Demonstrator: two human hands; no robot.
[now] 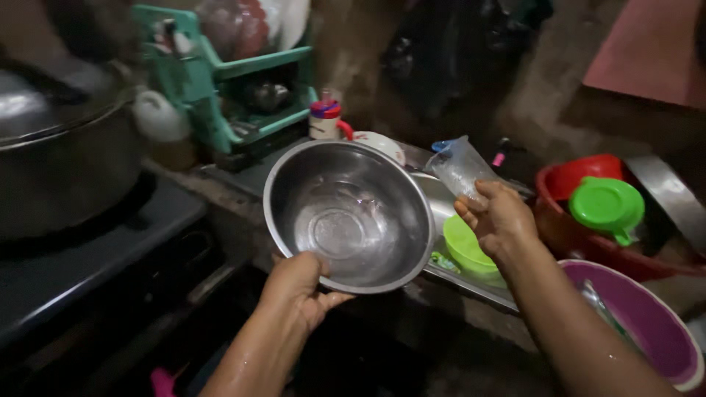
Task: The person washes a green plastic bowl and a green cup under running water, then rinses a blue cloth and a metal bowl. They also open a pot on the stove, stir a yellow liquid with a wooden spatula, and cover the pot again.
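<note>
head view: left hand (294,288) grips the steel bowl (349,215) by its rim, tilted. right hand (498,218) closes on a clear plastic cup (460,167); a firmer rim hold seems wise.

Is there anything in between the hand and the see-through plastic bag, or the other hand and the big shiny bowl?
No, nothing is in between. The right hand already pinches the clear plastic bag at its lower end. The left hand already grips the near rim of the steel bowl, which is tilted toward the camera.

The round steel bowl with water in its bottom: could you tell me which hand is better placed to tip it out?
Probably the left hand: it grips the round steel bowl by its rim. The right hand holds a clear plastic bag.
</note>
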